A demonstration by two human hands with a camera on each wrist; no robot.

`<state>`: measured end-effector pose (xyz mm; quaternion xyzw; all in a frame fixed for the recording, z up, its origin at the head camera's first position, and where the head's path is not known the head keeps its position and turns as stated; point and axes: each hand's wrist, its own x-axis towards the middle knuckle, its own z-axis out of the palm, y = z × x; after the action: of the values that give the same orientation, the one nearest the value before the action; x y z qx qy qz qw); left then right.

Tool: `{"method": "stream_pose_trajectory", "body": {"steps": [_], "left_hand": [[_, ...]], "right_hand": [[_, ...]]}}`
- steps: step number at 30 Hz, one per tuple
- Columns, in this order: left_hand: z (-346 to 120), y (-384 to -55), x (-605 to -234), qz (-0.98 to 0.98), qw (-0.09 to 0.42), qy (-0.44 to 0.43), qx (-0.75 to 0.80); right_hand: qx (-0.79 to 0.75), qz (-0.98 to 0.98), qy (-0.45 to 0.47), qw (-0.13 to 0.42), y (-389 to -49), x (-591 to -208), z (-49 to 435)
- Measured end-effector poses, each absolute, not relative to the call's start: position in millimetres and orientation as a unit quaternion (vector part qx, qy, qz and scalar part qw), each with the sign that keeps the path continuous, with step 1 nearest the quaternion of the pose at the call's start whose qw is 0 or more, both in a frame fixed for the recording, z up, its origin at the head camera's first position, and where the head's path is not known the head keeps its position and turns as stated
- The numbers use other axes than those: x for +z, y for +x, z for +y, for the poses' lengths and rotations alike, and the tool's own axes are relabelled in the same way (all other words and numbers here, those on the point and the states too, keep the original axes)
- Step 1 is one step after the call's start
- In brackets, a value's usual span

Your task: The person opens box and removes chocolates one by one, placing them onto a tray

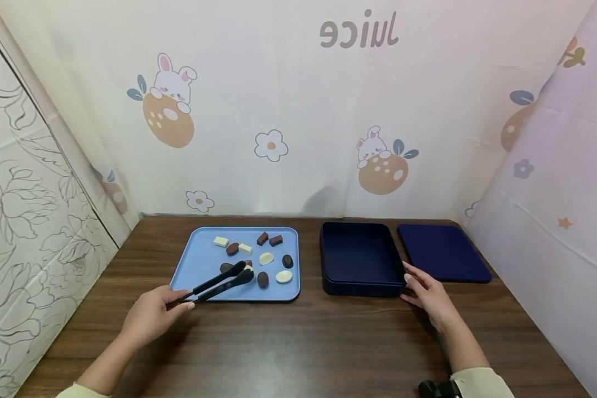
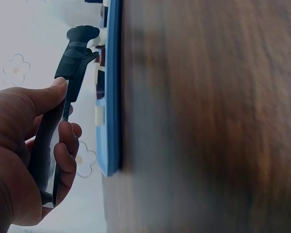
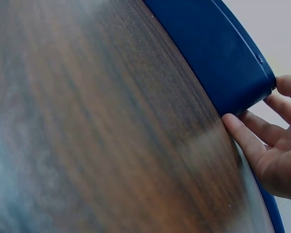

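Observation:
My left hand (image 1: 149, 318) grips black-tipped tongs (image 1: 226, 286), thumb on one arm and fingers curled round the other. Low over the blue tray (image 1: 194, 262), the tong tips flank a white chocolate (image 1: 249, 268); I cannot tell if they pinch it. Dark and white chocolates, some oval like the dark one (image 1: 262, 279) and some block-shaped like the brown one (image 1: 276, 240), lie across the tray. My right hand (image 1: 430, 298) touches the front right corner of an uncovered navy box (image 1: 363, 289). Its thumb is low at the corner, and its fairly straight fingers lie along the side.
A flat navy lid (image 1: 445, 254) lies right of the box, close behind my right hand. Tray, box and lid sit toward the back of the wooden table (image 1: 298, 342). Behind stands a printed curtain (image 1: 298, 110), with more patterned cloth at both sides.

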<state>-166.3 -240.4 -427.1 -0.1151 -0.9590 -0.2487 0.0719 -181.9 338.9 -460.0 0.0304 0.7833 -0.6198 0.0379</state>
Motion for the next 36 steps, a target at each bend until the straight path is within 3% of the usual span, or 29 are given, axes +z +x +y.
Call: {"method": "stream_pose_trajectory", "body": {"steps": [20,36], "left_hand": [[-248.7,-164.2,-433.3,-0.964,0.007,-0.090,-0.250],[-245.0,-158.4,-437.1,-0.948,0.034,-0.049,-0.312]], "right_hand": [[-0.622,0.781,0.031,0.039,-183.8,-461.8,339.2],[-0.617,0.786,0.026,0.030,-181.7,-463.1,340.5]]}}
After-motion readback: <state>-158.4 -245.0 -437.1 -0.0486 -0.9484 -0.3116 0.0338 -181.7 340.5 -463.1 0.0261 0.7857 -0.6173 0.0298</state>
